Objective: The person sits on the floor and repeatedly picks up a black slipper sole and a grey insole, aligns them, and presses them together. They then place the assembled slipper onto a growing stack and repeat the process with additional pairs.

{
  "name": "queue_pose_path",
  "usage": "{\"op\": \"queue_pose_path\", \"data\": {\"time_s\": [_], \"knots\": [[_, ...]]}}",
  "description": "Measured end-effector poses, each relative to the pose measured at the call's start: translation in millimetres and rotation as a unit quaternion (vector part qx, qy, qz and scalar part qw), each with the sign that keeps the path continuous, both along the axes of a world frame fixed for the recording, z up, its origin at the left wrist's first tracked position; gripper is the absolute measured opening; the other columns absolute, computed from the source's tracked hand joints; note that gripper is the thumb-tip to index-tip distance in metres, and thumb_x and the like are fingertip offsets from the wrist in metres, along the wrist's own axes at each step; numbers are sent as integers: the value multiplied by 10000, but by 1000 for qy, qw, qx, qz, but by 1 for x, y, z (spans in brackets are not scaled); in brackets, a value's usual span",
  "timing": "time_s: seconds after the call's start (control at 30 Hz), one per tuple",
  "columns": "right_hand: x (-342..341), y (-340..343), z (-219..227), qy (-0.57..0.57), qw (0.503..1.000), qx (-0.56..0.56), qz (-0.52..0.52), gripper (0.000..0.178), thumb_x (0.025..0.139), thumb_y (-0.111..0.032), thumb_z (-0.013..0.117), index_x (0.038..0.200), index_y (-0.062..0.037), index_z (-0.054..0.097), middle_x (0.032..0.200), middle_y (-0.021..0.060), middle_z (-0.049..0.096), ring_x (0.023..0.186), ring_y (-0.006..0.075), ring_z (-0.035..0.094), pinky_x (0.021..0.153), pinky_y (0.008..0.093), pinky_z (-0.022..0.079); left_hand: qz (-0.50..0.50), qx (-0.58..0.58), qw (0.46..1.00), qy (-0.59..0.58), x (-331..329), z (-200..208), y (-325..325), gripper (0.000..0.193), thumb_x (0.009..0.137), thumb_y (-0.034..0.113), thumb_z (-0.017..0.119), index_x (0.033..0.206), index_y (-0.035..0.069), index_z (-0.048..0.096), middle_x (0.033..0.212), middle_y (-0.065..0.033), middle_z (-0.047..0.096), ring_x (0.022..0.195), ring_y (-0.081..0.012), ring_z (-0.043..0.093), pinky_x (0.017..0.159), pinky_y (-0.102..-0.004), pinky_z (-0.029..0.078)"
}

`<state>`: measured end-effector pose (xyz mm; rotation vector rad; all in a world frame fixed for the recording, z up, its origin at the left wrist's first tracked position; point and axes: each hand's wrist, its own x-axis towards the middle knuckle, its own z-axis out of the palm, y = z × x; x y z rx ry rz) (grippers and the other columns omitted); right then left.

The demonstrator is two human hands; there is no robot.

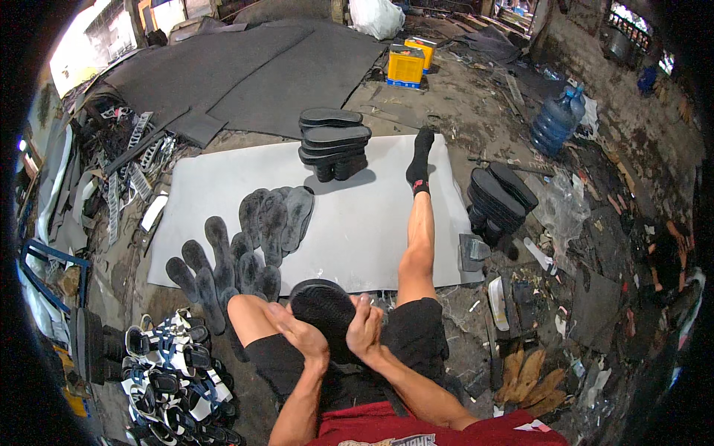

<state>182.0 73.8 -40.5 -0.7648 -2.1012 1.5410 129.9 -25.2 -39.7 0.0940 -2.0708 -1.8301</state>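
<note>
A black shoe sole [321, 306] with a textured face is held upright over my lap. My left hand [303, 332] presses along its left side, fingers closed against it. My right hand [364, 327] grips the opposite edge with curled fingers; a small pale bit shows by the fingertips. Several dark grey insole-shaped pieces [217, 249] lie fanned out beyond my left knee, partly on a white sheet [357, 245]. Farther off on the sheet stands a stack of black soles [335, 137]. Another stack of black soles [494, 201] is right of my outstretched leg.
White, navy and black sandal uppers [178, 375] are heaped at the lower left, beside more stacked soles [89, 346]. Brown gloves [532, 383] lie at the lower right. Yellow boxes [406, 67], dark sheets [245, 67] and blue water jugs [554, 125] stand farther back. Scraps litter the floor.
</note>
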Motion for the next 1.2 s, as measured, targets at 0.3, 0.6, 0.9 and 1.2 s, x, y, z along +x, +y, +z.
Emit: {"op": "queue_pose_path", "data": {"time_s": [0.3,0.6,0.9,1.2], "knots": [[13,-1,3,9,999,-38,30,550,1177,-352,305,1174,72,656,1198,319,702,1125,452,703,977,477,520,-47,-203,974,-91,10,-70,-1,550,1148,140,355,1567,-213,309,1540,-462,421,1391,-597,447,1199,-529,350],[0,4,-48,23,995,5,-100,579,1155,-349,421,908,84,714,846,298,717,795,502,652,730,542,482,15,0,994,-104,44,-33,47,750,1185,461,338,1492,-223,374,1568,-417,403,1454,-436,421,1202,-457,319],[2,22,27,88,995,37,40,470,1057,-377,697,1256,37,598,1091,215,702,994,298,687,849,438,555,-176,-90,976,-94,24,-90,14,699,1187,497,274,1080,-84,647,884,-190,685,850,-274,640,780,-440,493],[47,34,35,274,895,282,210,623,786,66,775,1372,-64,610,1227,192,699,1060,373,701,907,446,587,-253,147,952,93,0,92,-6,714,1166,425,130,1081,-55,652,1092,-208,704,996,-287,660,960,-382,511]]}}
